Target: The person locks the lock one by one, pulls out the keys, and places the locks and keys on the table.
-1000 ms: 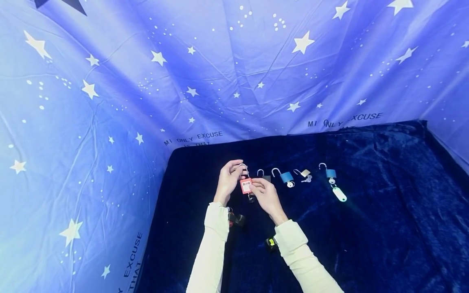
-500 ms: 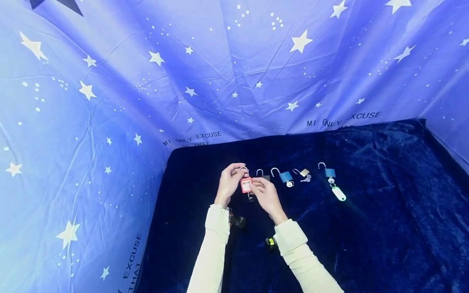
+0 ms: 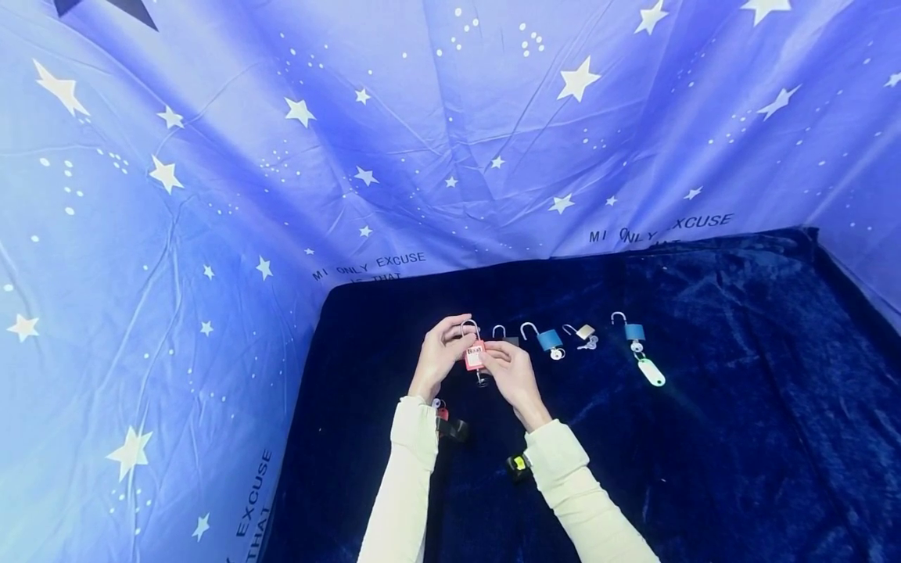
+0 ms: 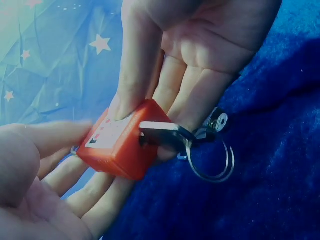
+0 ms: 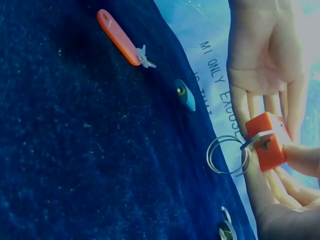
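Two bare hands hold a small red padlock [image 3: 475,358] between them, its shackle pointing away from the person, above a dark blue plush cloth [image 3: 732,422]. The right hand [image 3: 515,381] pinches the body, thumb pressed on its white label [image 4: 105,139] and fingers behind. The left hand [image 3: 438,358] grips from the other side, fingers curled near the shackle. A key [image 4: 158,126] sits in the padlock's base, with a metal split ring [image 4: 214,180] hanging from it.

Just beyond the right hand lies a dark padlock [image 3: 510,342], partly hidden. Further right are a blue padlock [image 3: 549,340], a small brass padlock [image 3: 586,332] with keys beside it, and another blue padlock [image 3: 634,332] with a pale tag [image 3: 651,372]. The right wrist view shows an orange-red tag [image 5: 119,37] with keys on the cloth. A star-printed blue fabric wall [image 3: 450,141] rises behind.
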Available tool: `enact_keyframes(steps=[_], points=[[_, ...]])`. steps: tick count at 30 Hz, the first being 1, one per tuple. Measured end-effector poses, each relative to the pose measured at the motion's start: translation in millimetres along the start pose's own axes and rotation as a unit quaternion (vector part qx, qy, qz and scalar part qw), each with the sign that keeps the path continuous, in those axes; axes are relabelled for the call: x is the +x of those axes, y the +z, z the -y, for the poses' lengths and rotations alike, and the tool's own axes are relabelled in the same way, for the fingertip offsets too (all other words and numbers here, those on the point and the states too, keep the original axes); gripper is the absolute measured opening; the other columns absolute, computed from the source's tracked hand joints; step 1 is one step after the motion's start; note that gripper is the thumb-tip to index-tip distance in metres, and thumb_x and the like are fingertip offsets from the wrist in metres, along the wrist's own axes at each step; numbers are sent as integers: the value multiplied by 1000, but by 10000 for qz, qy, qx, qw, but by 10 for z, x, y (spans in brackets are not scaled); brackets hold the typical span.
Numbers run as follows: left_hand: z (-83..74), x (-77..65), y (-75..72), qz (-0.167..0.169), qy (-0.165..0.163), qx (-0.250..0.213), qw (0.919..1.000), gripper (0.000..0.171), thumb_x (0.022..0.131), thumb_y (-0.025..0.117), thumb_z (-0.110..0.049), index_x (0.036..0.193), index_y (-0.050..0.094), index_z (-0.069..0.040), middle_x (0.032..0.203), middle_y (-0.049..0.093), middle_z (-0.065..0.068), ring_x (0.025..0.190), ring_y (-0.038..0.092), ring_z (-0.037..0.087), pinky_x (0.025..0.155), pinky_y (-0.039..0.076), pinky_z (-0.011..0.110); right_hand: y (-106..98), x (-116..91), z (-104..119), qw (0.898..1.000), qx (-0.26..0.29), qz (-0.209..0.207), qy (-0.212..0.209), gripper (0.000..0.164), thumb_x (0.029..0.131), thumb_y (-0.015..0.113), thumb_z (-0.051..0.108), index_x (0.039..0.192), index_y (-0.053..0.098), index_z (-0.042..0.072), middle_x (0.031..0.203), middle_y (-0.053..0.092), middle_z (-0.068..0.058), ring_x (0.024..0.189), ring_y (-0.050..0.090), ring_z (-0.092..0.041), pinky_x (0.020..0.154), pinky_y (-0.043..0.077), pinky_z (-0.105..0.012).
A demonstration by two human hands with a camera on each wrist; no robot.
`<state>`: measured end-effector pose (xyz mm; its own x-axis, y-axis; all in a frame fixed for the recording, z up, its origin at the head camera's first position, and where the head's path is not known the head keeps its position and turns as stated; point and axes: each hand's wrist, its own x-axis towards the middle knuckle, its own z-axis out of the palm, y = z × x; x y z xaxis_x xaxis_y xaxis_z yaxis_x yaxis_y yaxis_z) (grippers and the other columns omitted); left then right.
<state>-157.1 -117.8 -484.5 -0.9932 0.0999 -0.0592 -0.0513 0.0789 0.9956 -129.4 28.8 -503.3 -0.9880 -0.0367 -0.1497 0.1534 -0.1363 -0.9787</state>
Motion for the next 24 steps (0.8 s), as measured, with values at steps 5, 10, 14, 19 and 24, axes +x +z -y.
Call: enact_keyframes(steps=[5, 10, 14, 19, 24], points=[[-18, -33, -9, 194, 12, 196, 9996, 58, 89, 73, -5, 142, 50, -3, 125, 66, 23, 91, 72, 16, 72, 56, 21, -13, 7, 4, 10000, 27, -30, -20, 28, 95, 60, -3, 120, 60, -15, 110, 69, -29, 80, 68, -5, 76, 58, -22], [-49, -41, -35, 186, 167, 266, 9993, 59, 86, 75, -3, 141, 52, -2, 122, 67, 23, 95, 73, 29, 75, 56, 21, -33, -4, -27, 9999, 119, 62, 64, 29, 96, 62, 2, 121, 61, -13, 112, 69, -28, 82, 69, -6, 78, 58, -23], [-234, -104, -67, 353, 137, 135, 9992, 57, 87, 72, 0, 140, 52, -1, 124, 65, 28, 96, 72, 30, 76, 56, 23, -68, -26, -52, 9994, 94, 253, 218, 31, 96, 64, 7, 122, 61, -10, 113, 69, -26, 84, 70, -7, 80, 58, -23], [-366, -138, -77, 313, 134, 16, 9994, 56, 88, 71, 1, 140, 53, -4, 123, 66, 26, 90, 72, 16, 79, 55, 23, -119, -52, -60, 9970, 24, 698, 324, 30, 95, 66, 10, 119, 63, -8, 110, 69, -30, 83, 71, -13, 80, 58, -25], [-389, -122, -84, 288, 202, 18, 9994, 55, 88, 71, 2, 140, 53, -3, 122, 65, 27, 90, 72, 17, 80, 55, 23, -148, -54, -71, 9940, -52, 1064, 254, 32, 96, 66, 13, 115, 64, -12, 107, 69, -32, 82, 72, -13, 81, 59, -28]])
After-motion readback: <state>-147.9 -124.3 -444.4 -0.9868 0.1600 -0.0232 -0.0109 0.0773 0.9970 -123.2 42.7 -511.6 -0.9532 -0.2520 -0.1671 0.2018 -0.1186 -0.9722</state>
